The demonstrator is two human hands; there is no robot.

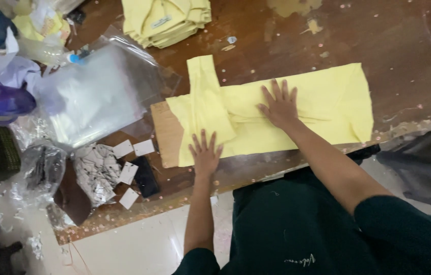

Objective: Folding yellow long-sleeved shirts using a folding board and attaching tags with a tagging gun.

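A yellow garment (276, 109) is pinned flat near the table's (404, 35) front edge by the left hand (205, 152) and right hand (278, 104), fingers spread, gripping nothing, so its folds hold over the cardboard (167, 135).

A garment packing workshop: scarred wooden table (287, 30), stacked yellow garments (167, 20), clear plastic bags (93, 97)

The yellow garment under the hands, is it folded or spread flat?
Partly folded. The yellow garment has its left part turned over itself, a sleeve lying across; both the left hand and right hand press it flat.
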